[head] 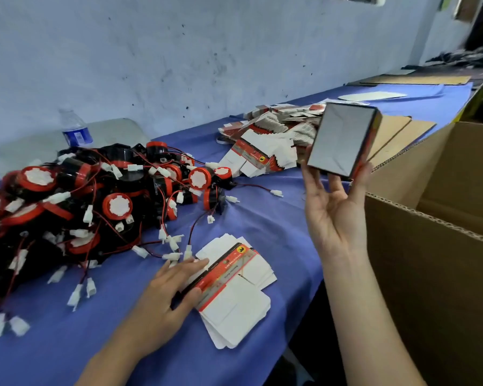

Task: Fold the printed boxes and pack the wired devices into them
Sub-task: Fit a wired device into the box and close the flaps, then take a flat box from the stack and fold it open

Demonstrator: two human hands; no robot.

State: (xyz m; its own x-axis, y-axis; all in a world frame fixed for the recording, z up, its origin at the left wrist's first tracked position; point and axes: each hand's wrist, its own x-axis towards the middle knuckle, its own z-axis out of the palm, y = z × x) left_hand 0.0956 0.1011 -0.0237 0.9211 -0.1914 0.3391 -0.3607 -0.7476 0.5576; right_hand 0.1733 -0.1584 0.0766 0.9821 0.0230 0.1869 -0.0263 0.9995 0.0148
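- Left of frame: a heap of wired devices (95,196), black round bodies with red rims and white faces, red and black leads ending in white plug connectors. The heap lies on a blue table cover (67,330); loose connectors trail toward the lower left.
- Upper left, behind the heap: a clear water bottle (74,128) with a blue label, standing against the wall.
- Lower centre: the left hand (168,291) rests palm down, fingers straight and spread, fingertips pressing on a small stack of flat box blanks (234,288). The blanks are white with a red and black printed band bearing a yellow emblem; print too small to read.
- Centre, above: a larger loose pile of unfolded printed boxes (265,140) in the same white and red print, fanned across the cover.
- Right of centre: the right hand (335,207) is raised, palm toward the camera, holding a folded box (343,140) at its lower edge between thumb and fingers. The box is assembled, grey inside face toward the camera, black and red printed sides, tilted to the right. Contents cannot be told.
- Right: an open corrugated carton (430,260), flaps up, beside the table edge; flat brown cardboard sheets (396,135) lie behind it.
- Background: a scuffed pale blue wall (179,51); a white oval sheet (371,96) at the far end of the table.
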